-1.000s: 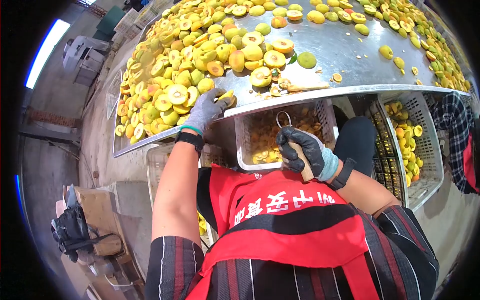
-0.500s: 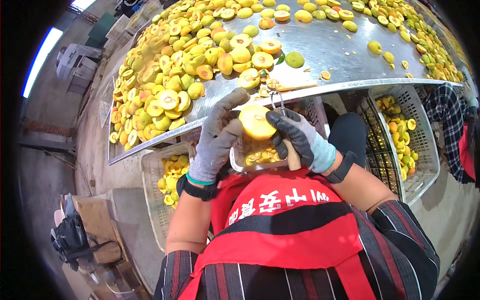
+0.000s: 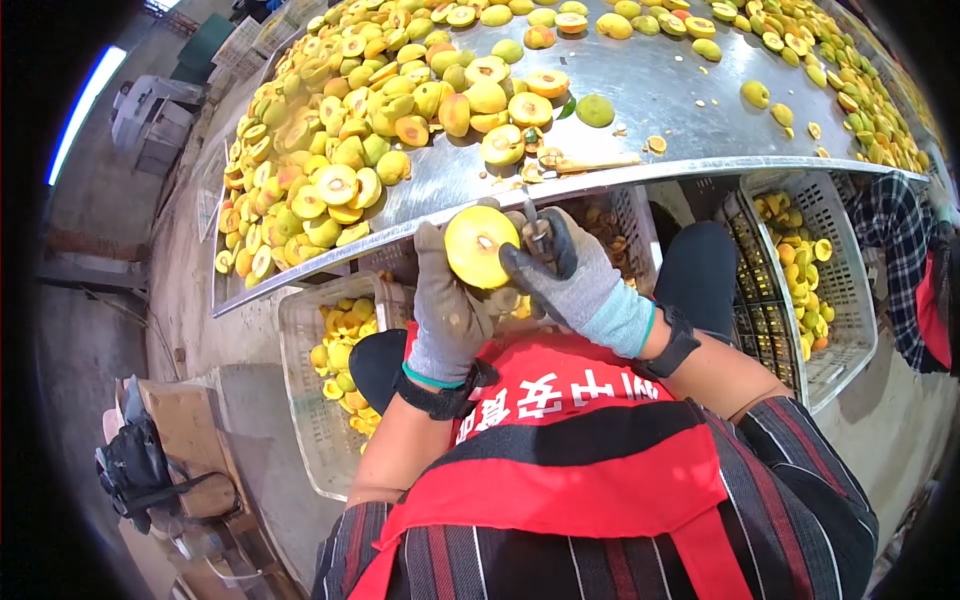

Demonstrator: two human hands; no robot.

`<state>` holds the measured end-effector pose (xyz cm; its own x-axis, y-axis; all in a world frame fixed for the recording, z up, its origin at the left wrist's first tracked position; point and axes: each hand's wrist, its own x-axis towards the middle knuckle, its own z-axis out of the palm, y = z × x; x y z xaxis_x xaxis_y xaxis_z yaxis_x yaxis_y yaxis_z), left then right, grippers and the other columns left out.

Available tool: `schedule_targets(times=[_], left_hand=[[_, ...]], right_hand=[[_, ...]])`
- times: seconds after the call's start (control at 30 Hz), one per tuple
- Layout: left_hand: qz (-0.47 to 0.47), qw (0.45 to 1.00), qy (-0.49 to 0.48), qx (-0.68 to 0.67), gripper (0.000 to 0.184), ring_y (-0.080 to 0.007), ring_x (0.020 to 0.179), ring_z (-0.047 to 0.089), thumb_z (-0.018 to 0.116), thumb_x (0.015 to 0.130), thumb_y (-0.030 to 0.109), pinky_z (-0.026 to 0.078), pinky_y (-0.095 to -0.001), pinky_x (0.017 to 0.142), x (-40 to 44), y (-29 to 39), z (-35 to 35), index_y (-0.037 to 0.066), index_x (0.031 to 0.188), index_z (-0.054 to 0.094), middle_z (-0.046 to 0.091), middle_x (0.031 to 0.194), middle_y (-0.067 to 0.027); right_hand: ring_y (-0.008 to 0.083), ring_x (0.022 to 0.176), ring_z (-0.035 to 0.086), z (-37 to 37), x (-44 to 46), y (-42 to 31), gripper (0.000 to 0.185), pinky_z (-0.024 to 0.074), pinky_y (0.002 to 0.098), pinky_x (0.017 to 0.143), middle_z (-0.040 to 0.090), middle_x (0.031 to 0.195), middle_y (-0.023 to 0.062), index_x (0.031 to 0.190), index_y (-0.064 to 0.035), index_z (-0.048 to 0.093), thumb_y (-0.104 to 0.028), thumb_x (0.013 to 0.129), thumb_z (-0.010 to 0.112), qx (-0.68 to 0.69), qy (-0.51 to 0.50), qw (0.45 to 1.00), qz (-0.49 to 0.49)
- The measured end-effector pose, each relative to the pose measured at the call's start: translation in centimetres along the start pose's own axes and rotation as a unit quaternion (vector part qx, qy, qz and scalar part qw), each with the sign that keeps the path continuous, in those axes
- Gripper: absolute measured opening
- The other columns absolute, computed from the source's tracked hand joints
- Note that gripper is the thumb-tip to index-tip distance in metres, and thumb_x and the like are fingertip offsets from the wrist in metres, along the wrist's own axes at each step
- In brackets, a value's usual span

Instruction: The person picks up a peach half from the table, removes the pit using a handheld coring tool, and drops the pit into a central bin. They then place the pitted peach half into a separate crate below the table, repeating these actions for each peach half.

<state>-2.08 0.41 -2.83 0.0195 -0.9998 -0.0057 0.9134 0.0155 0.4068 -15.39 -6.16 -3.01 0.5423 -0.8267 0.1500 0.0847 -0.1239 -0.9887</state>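
My left hand, in a grey glove with darker fingers, is closed around a yellow peach half. Its cut face is turned up, and a bit of brownish pit shows in the middle. My right hand, gloved the same way, grips a pitting tool whose metal end sticks up past the fingers. The tool's handle is hidden in the palm. My right thumb rests against the edge of the peach half. Both hands are just in front of the metal table's near edge, above my apron.
Many peach halves are heaped on the metal table. A wooden-handled tool lies by its rim. Crates of peach pieces stand below, one left and one right. A person in a plaid sleeve is at far right.
Both hands with the peach half have shifted slightly, the fruit moving left. The right hand has turned, so the wooden handle that showed below it is now hidden.
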Motion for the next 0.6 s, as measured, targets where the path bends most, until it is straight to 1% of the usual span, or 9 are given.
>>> schedule_targets(times=[0.03,0.07,0.1,0.2,0.27,0.3,0.37,0.47,0.6], left_hand=[[-0.001,0.994,0.075,0.085,0.069,-0.0189,0.081,0.064,0.038,0.085,0.06,0.056,-0.0271,0.057,0.0,0.3,0.7,-0.001,0.116,0.048,0.062,0.098,-0.0134],[0.002,0.994,0.076,0.083,0.069,-0.0189,0.081,0.064,0.038,0.085,0.06,0.056,-0.0271,0.057,0.0,0.4,1.2,-0.001,0.116,0.048,0.062,0.098,-0.0134],[0.001,0.987,0.118,0.105,0.069,-0.0194,0.081,0.064,0.036,0.086,0.06,0.055,-0.027,0.056,0.0,0.5,1.4,-0.001,0.116,0.048,0.062,0.098,-0.0137],[0.04,0.97,0.182,0.154,0.071,-0.0213,0.081,0.064,0.03,0.087,0.061,0.055,-0.0267,0.058,0.1,-0.4,1.8,-0.001,0.118,0.046,0.061,0.099,-0.0149],[0.074,0.976,0.101,0.176,0.064,-0.0259,0.09,0.06,0.034,0.089,0.055,0.051,-0.0375,0.081,0.0,-0.6,1.1,-0.001,0.117,0.045,0.058,0.102,-0.018],[0.074,0.976,0.101,0.176,0.064,-0.0259,0.09,0.06,0.034,0.089,0.055,0.051,-0.0375,0.081,0.0,-0.9,1.1,-0.001,0.117,0.045,0.058,0.102,-0.018],[0.151,0.925,0.122,0.327,0.057,-0.021,0.091,0.058,0.036,0.092,0.048,0.048,-0.0317,0.084,-0.1,-1.5,1.3,-0.001,0.118,0.044,0.058,0.1,-0.0158],[0.17,0.892,0.134,0.397,0.048,-0.0169,0.088,0.057,0.039,0.093,0.04,0.047,-0.0282,0.082,0.0,-1.3,0.4,-0.001,0.118,0.045,0.059,0.096,-0.013],[0.148,0.893,0.141,0.401,0.04,-0.0157,0.085,0.057,0.039,0.094,0.033,0.047,-0.0271,0.077,-0.2,-0.3,1.6,-0.001,0.113,0.05,0.059,0.093,-0.0116]], right_hand=[[0.0214,0.061,0.059,-0.2,-0.2,-0.6,0.033,0.0474,0.0341,0.055,0.058,0.077,0.0117,0.095,-0.0027,0.048,-0.028,0.081,0.065,-0.125,-0.036,0.991,-0.01],[0.0225,0.061,0.059,-0.5,-0.2,-0.8,0.03,0.0457,0.0346,0.055,0.057,0.07,0.0113,0.091,-0.0035,0.047,-0.027,0.082,0.063,-0.247,-0.072,0.966,-0.021],[0.0335,0.067,0.06,-0.7,-0.3,-0.6,0.031,0.0458,0.0397,0.056,0.056,0.069,0.0178,0.092,-0.0019,0.045,-0.028,0.084,0.059,-0.259,-0.105,0.958,-0.059],[0.038,0.07,0.058,-0.9,-0.6,-1.1,0.03,0.0454,0.0413,0.057,0.057,0.072,0.0203,0.091,-0.0009,0.044,-0.028,0.085,0.056,-0.284,-0.142,0.944,-0.094],[0.0384,0.069,0.058,-0.9,-0.7,-0.7,0.03,0.0452,0.0421,0.057,0.057,0.071,0.0206,0.092,-0.0005,0.044,-0.028,0.085,0.055,-0.286,-0.152,0.943,-0.072],[0.0387,0.068,0.058,-0.9,-0.7,-0.6,0.03,0.045,0.043,0.057,0.057,0.071,0.0209,0.092,-0.0001,0.044,-0.027,0.086,0.054,-0.288,-0.161,0.943,-0.051],[0.0391,0.067,0.057,-0.9,-0.8,-1.1,0.029,0.0448,0.0434,0.057,0.057,0.07,0.0212,0.093,0.0001,0.043,-0.026,0.086,0.054,-0.288,-0.158,0.942,-0.069],[0.0392,0.068,0.057,-0.6,-1.0,-1.9,0.026,0.0447,0.0439,0.057,0.056,0.072,0.0217,0.093,0.0005,0.045,-0.023,0.086,0.052,-0.295,-0.171,0.936,-0.088],[0.0373,0.074,0.056,-0.3,-1.1,-0.5,0.021,0.0457,0.0424,0.062,0.053,0.084,0.0222,0.095,0.0006,0.05,-0.017,0.085,0.05,-0.263,-0.232,0.935,-0.057]])
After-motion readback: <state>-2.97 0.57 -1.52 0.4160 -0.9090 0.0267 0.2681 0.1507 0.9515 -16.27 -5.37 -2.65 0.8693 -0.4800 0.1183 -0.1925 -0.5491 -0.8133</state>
